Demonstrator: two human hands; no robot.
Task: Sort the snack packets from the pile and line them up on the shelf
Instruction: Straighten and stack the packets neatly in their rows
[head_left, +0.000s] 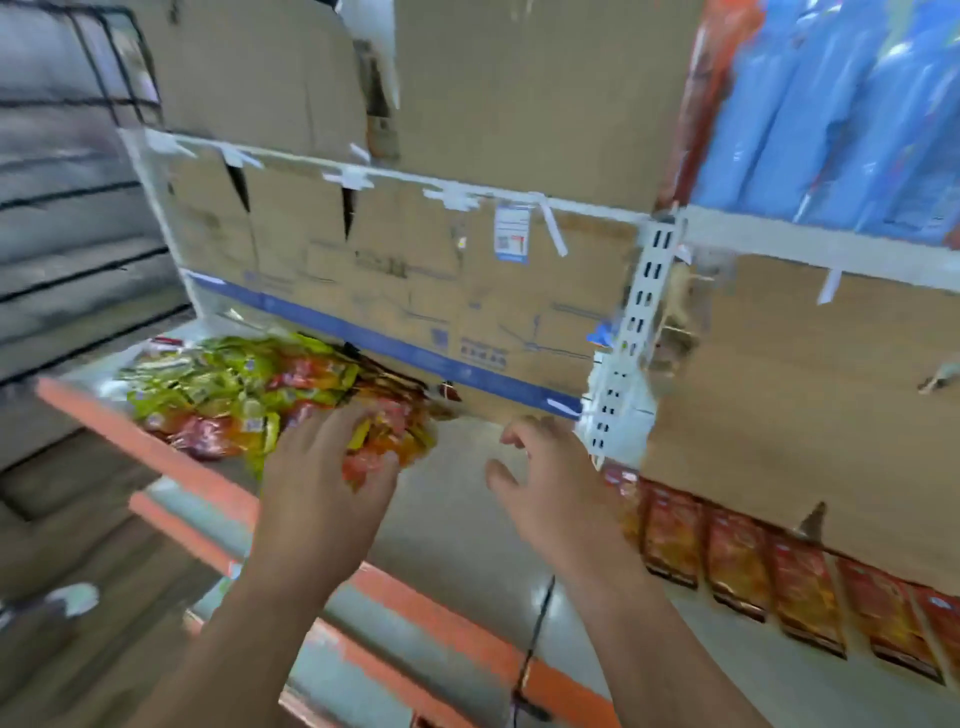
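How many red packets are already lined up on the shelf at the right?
6 red packets in one row: one beside the right hand, four further right, the last cut by the frame edge. More may lie out of view.

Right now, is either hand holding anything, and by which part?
Right hand holds nothing, fingers spread. Left hand lies on the orange packets at the near edge of the pile; blur hides whether it grips them.
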